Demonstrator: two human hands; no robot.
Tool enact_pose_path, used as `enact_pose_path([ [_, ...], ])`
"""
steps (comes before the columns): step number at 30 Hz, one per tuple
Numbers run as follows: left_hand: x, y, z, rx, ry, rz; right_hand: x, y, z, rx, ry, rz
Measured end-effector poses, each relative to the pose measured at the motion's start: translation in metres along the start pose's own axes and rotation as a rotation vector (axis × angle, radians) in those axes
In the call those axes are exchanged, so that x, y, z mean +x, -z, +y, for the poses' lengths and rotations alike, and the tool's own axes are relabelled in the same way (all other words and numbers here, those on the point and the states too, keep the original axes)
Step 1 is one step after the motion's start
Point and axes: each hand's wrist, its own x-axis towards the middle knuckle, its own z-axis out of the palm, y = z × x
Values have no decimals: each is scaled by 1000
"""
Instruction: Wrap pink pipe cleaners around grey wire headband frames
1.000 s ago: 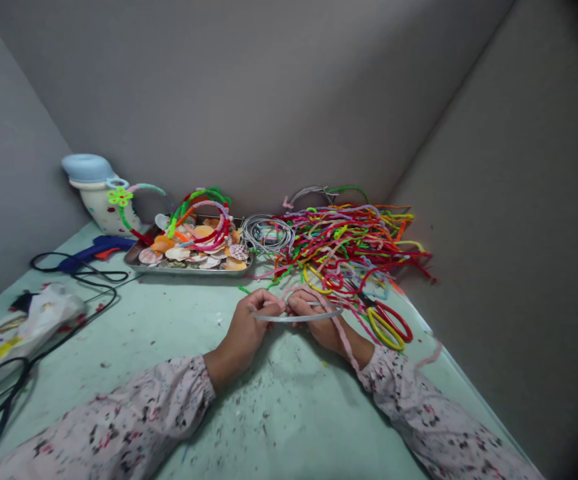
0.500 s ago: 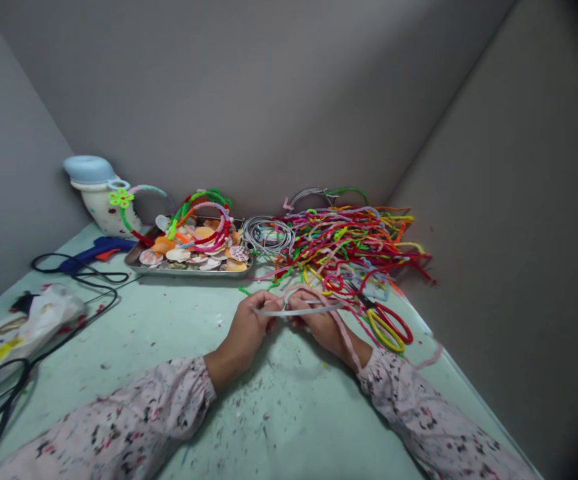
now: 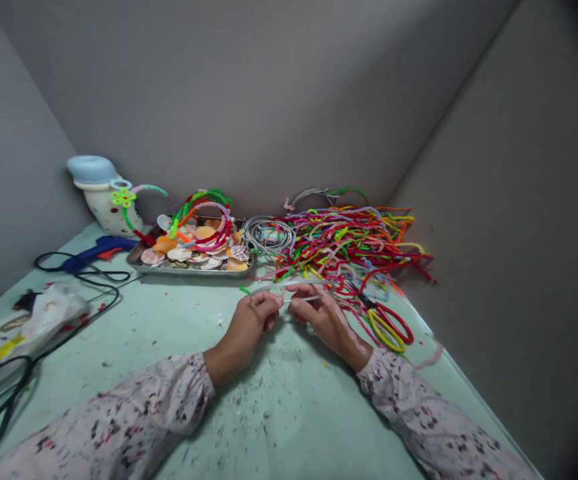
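Pinching a grey hoop (image 3: 273, 286), the left hand (image 3: 249, 323) is closed; the right hand's (image 3: 331, 325) grip, partly open (hold unclear), could let it twist through slackness.

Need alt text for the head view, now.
The left hand holds a thin gray hoop while the right hand touches it, above a pale green table. Behind, a metal tray of shells sits left of piled pipe cleaners; scissors lie right, a blue glue gun left.

Grey hoop (image 3: 313, 282) tilted up, low front curve now arching higher; right hand (image 3: 321, 319) opened, grip loosened.
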Motion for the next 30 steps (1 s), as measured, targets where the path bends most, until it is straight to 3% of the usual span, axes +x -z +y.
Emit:
enact_pose_path([
  [6, 0, 1, 0, -14, 7, -28, 1, 0, -8, -32, 68, -20],
  [10, 0, 0, 1, -59, 18, -40, -1, -1, -10, 1, 38, -2],
  [30, -1, 0, 4, -211, 33, -97, 1, 8, 11, 484, 5, -93],
])
